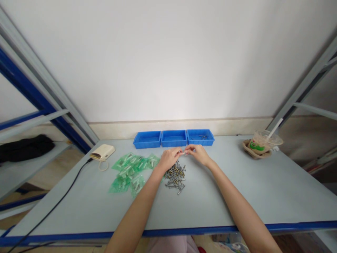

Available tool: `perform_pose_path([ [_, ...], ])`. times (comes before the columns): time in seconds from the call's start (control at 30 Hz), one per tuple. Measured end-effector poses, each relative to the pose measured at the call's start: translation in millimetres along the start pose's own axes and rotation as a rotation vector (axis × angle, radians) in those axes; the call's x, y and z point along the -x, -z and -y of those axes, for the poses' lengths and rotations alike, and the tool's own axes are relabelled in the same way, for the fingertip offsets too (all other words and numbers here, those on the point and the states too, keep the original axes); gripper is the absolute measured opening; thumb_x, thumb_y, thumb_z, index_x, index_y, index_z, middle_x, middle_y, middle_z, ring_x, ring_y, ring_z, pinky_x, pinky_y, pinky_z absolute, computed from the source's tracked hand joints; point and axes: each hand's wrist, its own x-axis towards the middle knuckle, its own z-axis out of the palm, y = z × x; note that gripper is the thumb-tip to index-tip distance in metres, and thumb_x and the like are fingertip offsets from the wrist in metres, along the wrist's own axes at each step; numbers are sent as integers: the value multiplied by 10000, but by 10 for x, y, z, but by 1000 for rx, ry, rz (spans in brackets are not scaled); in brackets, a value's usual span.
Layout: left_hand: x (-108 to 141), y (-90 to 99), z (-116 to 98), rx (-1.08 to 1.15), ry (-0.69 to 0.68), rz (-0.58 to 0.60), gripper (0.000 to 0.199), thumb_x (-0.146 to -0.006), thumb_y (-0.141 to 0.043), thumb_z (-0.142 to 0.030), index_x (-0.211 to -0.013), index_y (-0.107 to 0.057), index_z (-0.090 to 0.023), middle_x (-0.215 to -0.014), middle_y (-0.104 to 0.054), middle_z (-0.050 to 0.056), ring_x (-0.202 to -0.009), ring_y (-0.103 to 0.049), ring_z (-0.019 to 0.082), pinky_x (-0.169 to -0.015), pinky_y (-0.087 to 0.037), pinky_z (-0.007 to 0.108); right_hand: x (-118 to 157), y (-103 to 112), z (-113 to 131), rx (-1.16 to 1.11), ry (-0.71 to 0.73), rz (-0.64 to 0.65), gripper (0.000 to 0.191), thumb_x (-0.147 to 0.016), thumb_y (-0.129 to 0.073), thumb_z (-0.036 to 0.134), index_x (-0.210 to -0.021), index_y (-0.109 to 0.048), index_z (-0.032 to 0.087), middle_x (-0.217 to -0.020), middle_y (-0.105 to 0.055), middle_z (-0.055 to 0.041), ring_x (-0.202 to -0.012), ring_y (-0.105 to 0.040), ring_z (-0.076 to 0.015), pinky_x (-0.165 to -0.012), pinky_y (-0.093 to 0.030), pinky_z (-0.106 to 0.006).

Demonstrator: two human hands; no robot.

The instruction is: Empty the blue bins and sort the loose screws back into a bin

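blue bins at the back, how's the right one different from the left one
The right blue bin has a few small dark metal pieces in it; the left blue bin looks empty. The right bin sits just behind the right hand, while the left bin stands behind the green bags, farther from the left hand. Both are the same shallow blue plastic shape, lined up in one row with the middle bin.

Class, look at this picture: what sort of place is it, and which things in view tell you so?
Probably a small packing or sorting workstation. Clues: a pile of metal screws, green bags of parts, and three blue bins on a workbench between metal shelving.
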Motion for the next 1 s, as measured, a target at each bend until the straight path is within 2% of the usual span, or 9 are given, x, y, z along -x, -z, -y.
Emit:
perform_pose_path([
  [0.17,-12,-14,-31,-31,20,-16,226,-907,-402,-286,-890,-607,-194,-789,-652,20,-737,-604,142,-680,-403,223,-6,0,-2,-80,62,-17,216,-797,-592,330,-941,-650,180,-836,-700,-28,-752,-616,-146,-708,-428,-246],
  [0.3,-17,-15,-35,-47,46,4,233,-919,-373,-278,-878,-584,-189,-716,-633,8,-684,-603,147,-654,-400,228,18,24,74,67,119,-49,148,-794,-607,320,-866,-664,203,-850,-697,-13,-718,-598,-137,-692,-408,-239],
  [0.5,-8,-17,-27,-18,23,12,218,-915,-378,-301,-925,-576,-210,-709,-631,0,-690,-603,147,-644,-396,221,47,59,146,230,88,-83,220,-864,-510,363,-861,-679,223,-830,-704,-18,-726,-615,-150,-682,-394,-240],
  [0.67,-10,-13,-34,-35,30,17,250,-921,-358,-272,-818,-574,-201,-685,-620,0,-659,-590,139,-633,-380,216,51,55,123,202,97,-32,236,-846,-541,368,-1012,-638,233,-891,-700,-13,-730,-624,-143,-680,-410,-234],
  [0.83,-9,-2,-49,-40,30,9,258,-928,-343,-292,-836,-569,-208,-680,-624,1,-657,-594,147,-621,-368,217,66,54,161,341,110,-39,209,-872,-504,344,-903,-677,230,-820,-704,-24,-711,-621,-154,-647,-391,-228],
  [1.0,-3,-15,-28,-48,6,3,254,-928,-341,-298,-877,-574,-210,-674,-624,-2,-667,-597,155,-617,-356,221,68,66,169,339,103,-33,245,-890,-465,362,-961,-662,235,-873,-702,-25,-726,-621,-153,-644,-391,-230],
])
